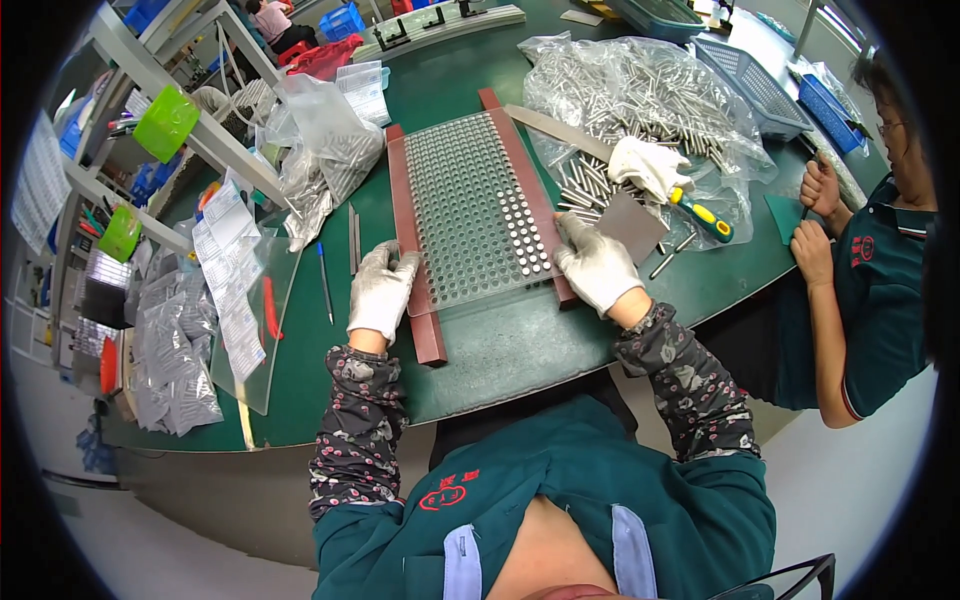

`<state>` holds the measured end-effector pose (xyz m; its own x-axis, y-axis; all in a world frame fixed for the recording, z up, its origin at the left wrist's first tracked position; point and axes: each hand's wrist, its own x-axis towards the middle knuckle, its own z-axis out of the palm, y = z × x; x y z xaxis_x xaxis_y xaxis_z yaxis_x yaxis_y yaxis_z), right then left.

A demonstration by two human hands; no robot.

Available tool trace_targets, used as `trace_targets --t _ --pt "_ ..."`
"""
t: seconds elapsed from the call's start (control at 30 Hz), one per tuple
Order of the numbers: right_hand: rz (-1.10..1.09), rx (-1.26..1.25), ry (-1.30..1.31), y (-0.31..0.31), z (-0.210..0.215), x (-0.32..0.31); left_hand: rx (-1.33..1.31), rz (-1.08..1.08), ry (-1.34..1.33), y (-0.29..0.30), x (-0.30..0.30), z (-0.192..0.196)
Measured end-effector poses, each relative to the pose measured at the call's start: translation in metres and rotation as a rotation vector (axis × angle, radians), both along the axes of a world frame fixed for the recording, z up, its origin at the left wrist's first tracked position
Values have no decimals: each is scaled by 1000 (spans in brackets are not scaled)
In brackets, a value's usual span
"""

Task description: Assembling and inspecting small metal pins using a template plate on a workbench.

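Note:
In front of me a clear plate (445, 200) with rows of round holes rests across two red-brown bars (428, 340). Shiny metal pieces fill a block of holes along its near right side. My left hand (384, 290), in a white glove, is closed at the plate's near left edge, thumb toward the plate. My right hand (597, 263), also gloved, closes on the opposite edge beside the right bar. The undersides of both grips are hidden. A brown-grey flat sheet (630, 228) lies just beyond my right hand, with loose metal pins (583, 190) behind it.
An open plastic bag of metal pins (640, 90) spreads at the back right, with a white cloth (645, 168) and a yellow-green-handled tool (705, 215) before it. At left lie a blue pen (325, 283), papers (228, 270) and bags (325, 140). A co-worker (850, 270) sits at right.

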<state>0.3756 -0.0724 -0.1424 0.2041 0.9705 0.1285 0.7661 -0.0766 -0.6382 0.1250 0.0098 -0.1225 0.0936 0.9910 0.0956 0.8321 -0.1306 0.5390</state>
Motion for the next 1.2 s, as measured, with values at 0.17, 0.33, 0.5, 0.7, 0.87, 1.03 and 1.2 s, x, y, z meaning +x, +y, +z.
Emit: trace_targets --t 0.17,0.33,0.5,0.7,0.87,1.03,1.2 --pt "-58 -89 138 4 -5 2 -118 60 -424 11 -8 -16" --pt "-41 -84 415 11 -28 11 -77 -20 -404 7 -1 -10" --pt "-36 -67 588 10 -26 9 16 -52 -240 -2 2 0" --pt "-23 -84 572 8 -20 14 504 -290 200 -50 28 33" --pt "-24 -77 409 0 -14 13 498 -443 210 -71 34 37" --pt "-45 -59 435 -6 -16 10 396 -662 288 -61 44 43" --pt "-65 46 416 -10 -30 5 321 -794 438 -40 62 28"
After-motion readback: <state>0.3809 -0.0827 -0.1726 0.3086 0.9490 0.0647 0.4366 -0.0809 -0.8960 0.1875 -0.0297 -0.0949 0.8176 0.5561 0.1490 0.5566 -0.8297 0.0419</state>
